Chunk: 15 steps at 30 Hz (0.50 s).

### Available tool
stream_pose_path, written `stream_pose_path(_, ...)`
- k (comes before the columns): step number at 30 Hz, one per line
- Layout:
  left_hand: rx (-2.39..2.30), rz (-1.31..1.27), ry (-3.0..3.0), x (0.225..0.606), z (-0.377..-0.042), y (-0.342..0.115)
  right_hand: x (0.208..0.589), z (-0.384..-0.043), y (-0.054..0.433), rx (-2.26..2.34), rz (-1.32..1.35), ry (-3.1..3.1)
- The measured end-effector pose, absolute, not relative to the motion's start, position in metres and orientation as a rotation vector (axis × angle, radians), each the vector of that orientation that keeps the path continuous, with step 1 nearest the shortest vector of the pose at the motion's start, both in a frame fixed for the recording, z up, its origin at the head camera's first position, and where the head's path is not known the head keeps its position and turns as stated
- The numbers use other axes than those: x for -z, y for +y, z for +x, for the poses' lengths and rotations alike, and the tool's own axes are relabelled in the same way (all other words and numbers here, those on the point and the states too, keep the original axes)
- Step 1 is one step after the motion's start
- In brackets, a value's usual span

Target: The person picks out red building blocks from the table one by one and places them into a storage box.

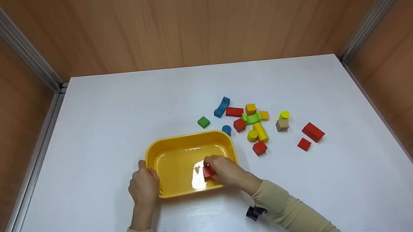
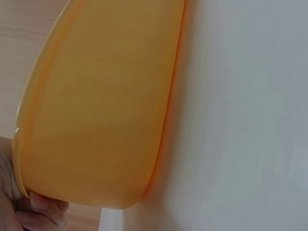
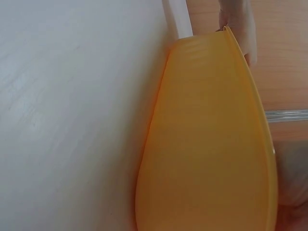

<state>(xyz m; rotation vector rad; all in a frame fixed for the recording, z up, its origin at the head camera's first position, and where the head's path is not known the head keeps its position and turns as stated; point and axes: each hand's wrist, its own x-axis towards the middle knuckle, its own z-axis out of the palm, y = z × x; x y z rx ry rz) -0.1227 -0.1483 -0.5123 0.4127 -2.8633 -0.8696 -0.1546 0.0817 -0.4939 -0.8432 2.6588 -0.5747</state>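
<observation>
A yellow tray (image 1: 173,168) rests on the white table. My left hand (image 1: 143,185) grips its left rim, the thumb on the inside edge. In the left wrist view the fingers of that left hand (image 2: 43,211) curl beneath the rim at the corner. Reaching over the tray's front right side, my right hand (image 1: 226,170) pinches a red block (image 1: 207,172) low inside the tray. The right wrist view has the tray's outer wall (image 3: 207,134) filling the middle, and it hides the red block.
Right of the tray lie scattered blocks: a green cube (image 1: 203,122), a blue curved block (image 1: 222,107), a yellow cylinder (image 1: 261,132), a plain wood cube (image 1: 282,125), a large red block (image 1: 313,132) and several others. Wooden panels (image 1: 194,21) wall the table's back and sides.
</observation>
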Motion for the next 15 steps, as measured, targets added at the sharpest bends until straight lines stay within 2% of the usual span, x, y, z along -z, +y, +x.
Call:
stream_pose_path(10,0.835,0.401,-2.832,0.5129,-0.122,-0.1472,0.4916,-0.1501,0.0851,0.613,-0.794,2.677)
stream_pose_path(15,0.839,0.384,-2.809,0.5129,-0.1212,-0.1475,0.4879,-0.1453,0.0892,0.668,-0.853,2.752)
